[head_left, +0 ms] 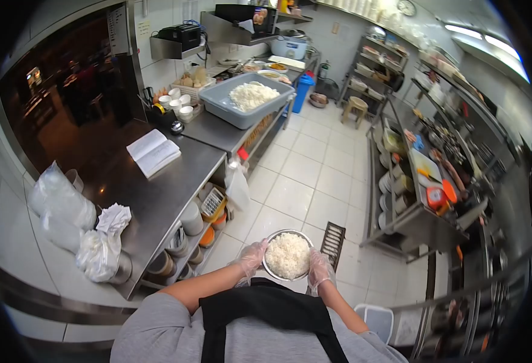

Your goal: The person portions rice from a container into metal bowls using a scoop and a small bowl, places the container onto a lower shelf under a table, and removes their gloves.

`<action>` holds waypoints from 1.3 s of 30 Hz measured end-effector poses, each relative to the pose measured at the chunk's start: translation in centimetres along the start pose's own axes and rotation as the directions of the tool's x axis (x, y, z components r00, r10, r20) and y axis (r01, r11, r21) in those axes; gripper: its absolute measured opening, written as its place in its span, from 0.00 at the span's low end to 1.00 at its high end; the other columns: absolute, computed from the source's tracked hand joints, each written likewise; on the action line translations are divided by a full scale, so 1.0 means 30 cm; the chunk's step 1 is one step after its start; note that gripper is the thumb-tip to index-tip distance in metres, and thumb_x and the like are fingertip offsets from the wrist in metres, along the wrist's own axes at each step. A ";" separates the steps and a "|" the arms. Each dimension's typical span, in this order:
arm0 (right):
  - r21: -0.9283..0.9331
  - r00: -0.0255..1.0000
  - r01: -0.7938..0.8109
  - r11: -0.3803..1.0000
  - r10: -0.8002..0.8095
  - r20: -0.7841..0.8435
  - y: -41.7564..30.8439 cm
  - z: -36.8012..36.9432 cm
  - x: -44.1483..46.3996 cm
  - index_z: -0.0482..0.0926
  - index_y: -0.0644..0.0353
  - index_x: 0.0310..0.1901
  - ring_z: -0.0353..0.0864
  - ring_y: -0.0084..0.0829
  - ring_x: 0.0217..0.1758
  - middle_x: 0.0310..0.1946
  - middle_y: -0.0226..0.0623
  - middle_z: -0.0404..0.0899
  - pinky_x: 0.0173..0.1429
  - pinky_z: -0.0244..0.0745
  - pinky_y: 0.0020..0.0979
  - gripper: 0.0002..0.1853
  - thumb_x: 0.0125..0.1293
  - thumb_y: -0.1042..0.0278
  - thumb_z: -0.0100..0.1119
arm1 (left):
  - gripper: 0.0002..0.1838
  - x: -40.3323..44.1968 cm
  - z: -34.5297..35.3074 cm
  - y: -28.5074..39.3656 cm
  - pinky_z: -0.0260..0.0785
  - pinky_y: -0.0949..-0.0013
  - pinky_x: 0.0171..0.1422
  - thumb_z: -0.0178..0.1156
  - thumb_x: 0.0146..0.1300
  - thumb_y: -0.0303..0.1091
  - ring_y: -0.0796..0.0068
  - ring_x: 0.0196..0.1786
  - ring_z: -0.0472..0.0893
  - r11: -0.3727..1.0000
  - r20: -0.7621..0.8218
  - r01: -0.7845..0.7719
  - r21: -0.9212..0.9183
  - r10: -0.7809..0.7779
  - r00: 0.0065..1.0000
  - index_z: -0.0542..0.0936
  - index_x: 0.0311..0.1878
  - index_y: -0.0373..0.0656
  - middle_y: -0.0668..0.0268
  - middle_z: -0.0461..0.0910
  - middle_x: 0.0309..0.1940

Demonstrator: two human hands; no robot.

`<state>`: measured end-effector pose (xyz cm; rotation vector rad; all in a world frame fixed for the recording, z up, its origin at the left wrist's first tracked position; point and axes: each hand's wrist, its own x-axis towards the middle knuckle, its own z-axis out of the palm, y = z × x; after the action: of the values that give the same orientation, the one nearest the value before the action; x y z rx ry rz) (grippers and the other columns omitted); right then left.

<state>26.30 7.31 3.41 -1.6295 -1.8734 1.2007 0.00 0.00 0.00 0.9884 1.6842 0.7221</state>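
A round metal bowl [265,266] heaped with white rice [288,255] is held in front of my body, above the tiled floor. My left hand [253,256], in a clear plastic glove, grips the bowl's left rim. On the opposite side my right hand [321,270], gloved the same way, closes on the rim. Ahead and to the left, a large grey-blue plastic tub [220,109] rests on the steel counter with a mound of white rice [252,95] inside it.
An open notebook [153,152] and filled plastic bags [66,206] lie on the left steel counter [175,193]. White cups [175,104] stand farther back. A floor grate [332,243] is near my right hand. Steel shelving [399,175] lines the right. A blue bin [302,92] stands beyond the tub.
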 end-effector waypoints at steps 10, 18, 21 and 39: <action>0.058 0.908 0.407 0.911 -0.411 0.082 -1.019 0.266 0.850 0.73 0.66 0.51 0.78 0.48 0.48 0.42 0.53 0.79 0.55 0.70 0.43 0.20 0.74 0.56 0.40 | 0.27 0.294 -0.867 0.410 0.76 0.70 0.32 0.43 0.74 0.57 0.75 0.35 0.82 0.769 -0.461 -0.254 -0.586 -0.060 0.885 0.75 0.55 0.41 0.65 0.80 0.42; 0.075 0.946 0.276 0.958 -0.284 0.157 -1.427 0.554 1.297 0.74 0.63 0.45 0.78 0.40 0.38 0.34 0.48 0.79 0.47 0.72 0.39 0.15 0.69 0.58 0.49 | 0.33 0.611 -1.380 0.513 0.73 0.67 0.51 0.42 0.72 0.64 0.72 0.44 0.81 0.778 -0.565 -0.150 -0.610 -0.294 0.771 0.77 0.55 0.42 0.63 0.80 0.47; 0.015 0.937 0.252 0.968 -0.248 0.245 -1.487 0.637 1.423 0.73 0.63 0.47 0.79 0.42 0.36 0.33 0.50 0.79 0.45 0.72 0.42 0.16 0.69 0.57 0.48 | 0.34 0.721 -1.505 0.494 0.71 0.65 0.57 0.41 0.74 0.61 0.64 0.50 0.79 0.837 -0.585 -0.071 -0.543 -0.316 0.747 0.75 0.60 0.39 0.60 0.77 0.56; 0.100 0.222 -0.469 0.878 0.007 0.975 -1.607 0.795 1.801 0.66 0.64 0.49 0.84 0.41 0.28 0.31 0.48 0.77 0.34 0.86 0.39 0.14 0.75 0.60 0.47 | 0.29 0.911 -1.492 0.530 0.59 0.66 0.71 0.43 0.77 0.51 0.68 0.66 0.68 0.636 -0.763 -0.422 -0.646 -0.521 0.382 0.65 0.70 0.37 0.60 0.70 0.64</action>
<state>-34.77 51.42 15.11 -0.9133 -1.6378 3.0418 -42.48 31.45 14.52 -0.3215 1.9042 2.0601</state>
